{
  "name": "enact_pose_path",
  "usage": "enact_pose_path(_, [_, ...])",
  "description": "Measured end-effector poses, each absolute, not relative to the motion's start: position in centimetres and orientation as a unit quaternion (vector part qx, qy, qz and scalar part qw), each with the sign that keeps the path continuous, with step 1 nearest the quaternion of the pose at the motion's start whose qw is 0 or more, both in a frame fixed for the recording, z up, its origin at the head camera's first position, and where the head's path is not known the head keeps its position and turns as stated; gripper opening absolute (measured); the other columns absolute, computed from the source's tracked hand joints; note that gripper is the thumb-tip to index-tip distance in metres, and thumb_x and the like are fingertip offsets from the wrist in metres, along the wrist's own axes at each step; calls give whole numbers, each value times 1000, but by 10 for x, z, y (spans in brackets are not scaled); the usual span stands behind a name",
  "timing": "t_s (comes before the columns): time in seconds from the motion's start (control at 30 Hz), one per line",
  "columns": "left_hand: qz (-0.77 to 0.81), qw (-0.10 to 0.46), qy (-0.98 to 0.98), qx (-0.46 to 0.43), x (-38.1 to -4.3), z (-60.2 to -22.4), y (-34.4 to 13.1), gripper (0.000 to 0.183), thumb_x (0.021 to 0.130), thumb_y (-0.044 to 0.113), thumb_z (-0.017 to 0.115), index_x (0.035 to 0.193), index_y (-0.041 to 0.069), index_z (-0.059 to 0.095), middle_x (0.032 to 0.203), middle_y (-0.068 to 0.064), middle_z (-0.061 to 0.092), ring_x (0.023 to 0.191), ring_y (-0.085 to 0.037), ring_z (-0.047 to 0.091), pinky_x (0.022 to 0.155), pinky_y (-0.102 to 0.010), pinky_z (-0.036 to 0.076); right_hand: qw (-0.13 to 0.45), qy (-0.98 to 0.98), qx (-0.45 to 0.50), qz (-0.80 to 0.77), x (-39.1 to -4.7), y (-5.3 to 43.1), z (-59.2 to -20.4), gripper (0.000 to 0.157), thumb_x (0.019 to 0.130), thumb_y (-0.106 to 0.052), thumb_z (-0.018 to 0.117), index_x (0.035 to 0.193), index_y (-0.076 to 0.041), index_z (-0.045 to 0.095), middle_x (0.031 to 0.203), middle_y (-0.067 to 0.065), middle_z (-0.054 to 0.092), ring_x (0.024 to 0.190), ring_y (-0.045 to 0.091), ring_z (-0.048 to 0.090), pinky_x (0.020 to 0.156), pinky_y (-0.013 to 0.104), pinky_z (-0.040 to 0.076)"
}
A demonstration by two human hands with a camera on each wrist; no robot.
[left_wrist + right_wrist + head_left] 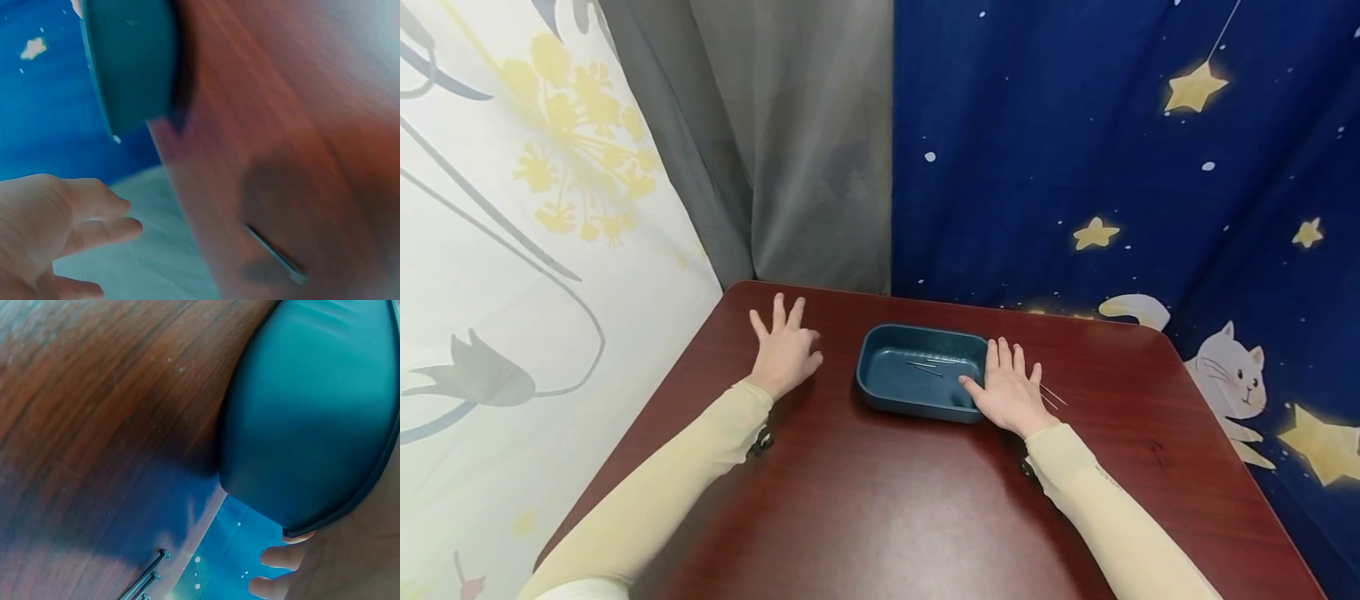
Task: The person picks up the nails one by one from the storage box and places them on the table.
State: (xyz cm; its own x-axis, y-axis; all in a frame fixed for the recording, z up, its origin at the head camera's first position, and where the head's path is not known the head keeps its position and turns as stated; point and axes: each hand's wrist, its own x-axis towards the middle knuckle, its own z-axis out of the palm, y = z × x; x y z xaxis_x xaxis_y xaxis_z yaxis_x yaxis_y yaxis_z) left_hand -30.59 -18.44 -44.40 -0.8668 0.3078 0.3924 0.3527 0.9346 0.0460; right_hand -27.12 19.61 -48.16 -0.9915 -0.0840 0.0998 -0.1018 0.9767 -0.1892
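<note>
A dark teal rectangular box (917, 408) stands on the table, with several thin metal nails (927, 368) lying loose on its floor. My right hand (1009, 392) rests at the box's right rim, fingers stretched out and thumb over the inside edge. Beyond it, headed nails (149, 576) lie side by side on the tabletop. To the left of the box my left hand (784, 354) hovers with its fingers spread, holding nothing. One more nail (275, 253) lies on the table near that hand in the left wrist view; the head view does not show it.
The reddish-brown table (880, 508) has rounded far corners. A grey curtain (820, 150) and a blue star-patterned curtain (1037, 167) hang behind it, and a white patterned curtain (550, 292) hangs along the left.
</note>
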Motion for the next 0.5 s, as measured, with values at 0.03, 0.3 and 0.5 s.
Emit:
enact_pose_path(0.03, [-60, 195, -962, -179, -306, -441, -178, 21, 75, 31, 68, 91, 19, 73, 144, -19, 26, 134, -41, -5, 90, -72, -4, 45, -993, 48, 98, -271, 196, -482, 104, 75, -80, 24, 146, -6, 4, 150, 16, 5, 135, 37, -3, 94, 68, -2])
enact_pose_path(0.3, [-29, 190, -946, -263, -320, -429, -125, 18, 77, 34, 68, 94, 27, 73, 147, -17, 17, 134, -40, -6, 93, -70, 1, 49, -994, 49, 89, -274, 196, -482, 103, 76, -80, 23, 146, -7, 4, 150, 14, 4, 135, 36, -3, 95, 67, -1])
enact_pose_path(0.5, [19, 169, -939, -300, -330, -434, -85, 18, 74, 37, 71, 93, 34, 72, 150, -15, 11, 133, -41, -13, 91, -71, -4, 45, -993, 55, 92, -274, 198, -483, 102, 77, -77, 27, 146, -6, 3, 150, 15, 4, 135, 37, -3, 94, 68, -3])
